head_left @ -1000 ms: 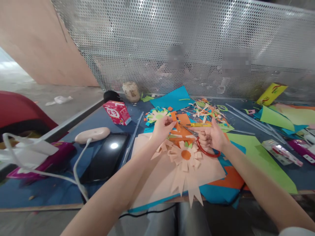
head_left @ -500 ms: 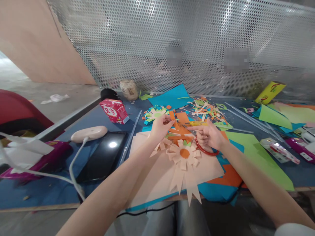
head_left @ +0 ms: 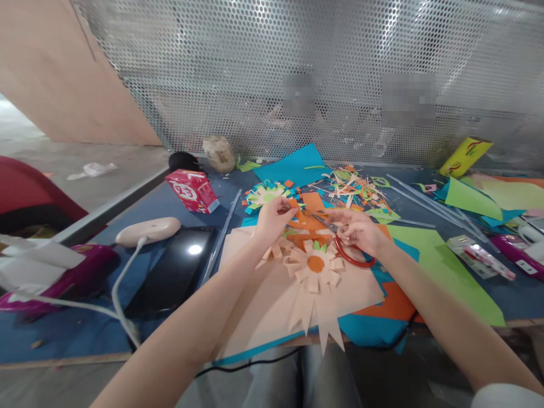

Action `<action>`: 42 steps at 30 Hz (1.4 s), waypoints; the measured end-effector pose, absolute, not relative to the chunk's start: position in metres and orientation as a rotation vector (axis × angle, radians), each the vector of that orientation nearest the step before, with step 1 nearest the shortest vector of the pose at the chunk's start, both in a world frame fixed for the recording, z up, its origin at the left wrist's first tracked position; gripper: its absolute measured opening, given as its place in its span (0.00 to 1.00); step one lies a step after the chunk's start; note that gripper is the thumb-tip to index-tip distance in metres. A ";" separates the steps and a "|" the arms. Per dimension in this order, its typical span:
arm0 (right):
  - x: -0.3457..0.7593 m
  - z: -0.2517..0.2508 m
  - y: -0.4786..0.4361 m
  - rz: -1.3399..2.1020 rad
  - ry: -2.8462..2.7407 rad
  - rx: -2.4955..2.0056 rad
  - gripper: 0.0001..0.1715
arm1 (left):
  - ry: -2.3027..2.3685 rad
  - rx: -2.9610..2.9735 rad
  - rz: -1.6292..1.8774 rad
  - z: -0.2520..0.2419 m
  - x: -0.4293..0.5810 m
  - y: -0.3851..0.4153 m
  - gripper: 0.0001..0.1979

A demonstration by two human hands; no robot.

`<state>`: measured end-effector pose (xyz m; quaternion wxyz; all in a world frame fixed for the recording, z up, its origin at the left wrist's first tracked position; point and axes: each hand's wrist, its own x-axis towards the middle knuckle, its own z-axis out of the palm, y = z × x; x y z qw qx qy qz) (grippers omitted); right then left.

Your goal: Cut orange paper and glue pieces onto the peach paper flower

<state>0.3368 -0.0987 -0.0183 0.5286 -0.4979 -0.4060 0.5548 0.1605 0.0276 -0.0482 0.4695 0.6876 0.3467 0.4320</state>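
Note:
Between its fingertips my left hand (head_left: 274,218) pinches a small piece of orange paper (head_left: 294,205). My right hand (head_left: 357,229) is closed on red-handled scissors (head_left: 355,259), whose blades point left toward that piece. Just below both hands lies a peach paper flower (head_left: 315,265) with an orange centre and two ribbon tails, resting on a peach sheet (head_left: 263,306). Part of another peach flower (head_left: 276,249) shows beside my left wrist. A green-centred flower (head_left: 268,195) sits behind my left hand.
Paper scraps (head_left: 352,187) are heaped behind my right hand. On the left are a black phone (head_left: 172,272), a white cabled device (head_left: 148,231) and a red box (head_left: 192,191). Green sheets (head_left: 446,272) and a yellow box (head_left: 465,157) lie right. A perforated metal panel (head_left: 340,51) stands behind.
The fingers of my right hand have shifted on the scissors, and the blades now show more clearly. My left hand keeps its pinch. The whole view has shifted slightly.

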 end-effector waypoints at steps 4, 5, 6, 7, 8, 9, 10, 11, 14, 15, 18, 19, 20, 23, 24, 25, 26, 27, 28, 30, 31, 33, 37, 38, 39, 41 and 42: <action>0.340 -0.019 -0.099 1.282 -0.947 -1.222 0.38 | 0.843 1.679 1.057 -0.049 0.161 0.029 0.08; 0.340 -0.019 -0.099 1.281 -0.947 -1.212 0.38 | 0.845 1.683 1.058 -0.048 0.161 0.029 0.08; 0.341 -0.019 -0.098 1.284 -0.950 -1.196 0.37 | 0.849 1.684 1.059 -0.048 0.161 0.029 0.08; 0.341 -0.019 -0.098 1.291 -0.954 -1.178 0.36 | 0.852 1.683 1.062 -0.048 0.161 0.029 0.08; 0.341 -0.020 -0.097 1.297 -0.957 -1.162 0.35 | 0.855 1.677 1.068 -0.048 0.161 0.030 0.08; 0.342 -0.020 -0.097 1.302 -0.959 -1.147 0.34 | 0.856 1.670 1.076 -0.049 0.161 0.030 0.08; 0.342 -0.021 -0.096 1.307 -0.965 -1.135 0.34 | 0.854 1.667 1.081 -0.049 0.161 0.031 0.08; 0.342 -0.021 -0.096 1.310 -0.978 -1.128 0.34 | 0.850 1.669 1.085 -0.050 0.161 0.031 0.08; 0.341 -0.023 -0.096 1.274 -1.080 -1.210 0.31 | 0.841 1.679 1.087 -0.051 0.161 0.032 0.07; 0.340 -0.023 -0.096 1.214 -1.158 -1.290 0.27 | 0.843 1.683 1.084 -0.051 0.161 0.032 0.07; 0.336 -0.024 -0.099 0.805 -1.515 -1.603 0.11 | 0.854 1.700 1.079 -0.050 0.161 0.031 0.08; 0.335 -0.024 -0.101 0.653 -1.633 -1.686 0.09 | 0.857 1.702 1.076 -0.050 0.161 0.030 0.08; 0.334 -0.024 -0.103 0.538 -1.730 -1.749 0.09 | 0.859 1.700 1.071 -0.049 0.161 0.029 0.08; 0.331 -0.022 -0.106 0.437 -1.899 -1.876 0.09 | 0.858 1.687 1.053 -0.048 0.161 0.028 0.07; 0.331 -0.021 -0.107 0.431 -1.936 -1.903 0.07 | 0.859 1.683 1.051 -0.047 0.161 0.027 0.07; 0.330 -0.020 -0.108 0.421 -1.971 -1.926 0.07 | 0.862 1.680 1.052 -0.046 0.161 0.027 0.06; 0.330 -0.019 -0.109 0.406 -2.003 -1.945 0.07 | 0.865 1.676 1.055 -0.046 0.161 0.027 0.06; 0.329 -0.017 -0.109 0.396 -2.029 -1.962 0.07 | 0.869 1.668 1.054 -0.045 0.161 0.027 0.06; 0.329 -0.016 -0.109 0.396 -2.049 -1.975 0.08 | 0.872 1.659 1.053 -0.045 0.161 0.027 0.07; 0.328 -0.015 -0.110 0.423 -2.067 -1.993 0.10 | 0.879 1.645 1.048 -0.044 0.161 0.026 0.07; 0.328 -0.015 -0.110 0.443 -2.061 -1.994 0.10 | 0.882 1.645 1.046 -0.044 0.161 0.026 0.07; 0.328 -0.017 -0.109 0.495 -2.038 -1.965 0.09 | 0.891 1.664 1.040 -0.044 0.161 0.026 0.08; 0.328 -0.021 -0.108 0.660 -1.951 -1.828 0.06 | 0.892 1.731 1.030 -0.046 0.160 0.027 0.07; 0.328 -0.022 -0.108 0.667 -1.920 -1.818 0.06 | 0.889 1.739 1.036 -0.046 0.160 0.027 0.07; 0.328 -0.022 -0.108 0.641 -1.892 -1.826 0.07 | 0.884 1.737 1.042 -0.046 0.160 0.027 0.07; 0.329 -0.023 -0.108 0.562 -1.882 -1.857 0.12 | 0.870 1.687 1.030 -0.044 0.160 0.026 0.07; 0.330 -0.023 -0.108 0.543 -1.902 -1.866 0.14 | 0.859 1.643 1.001 -0.043 0.160 0.024 0.07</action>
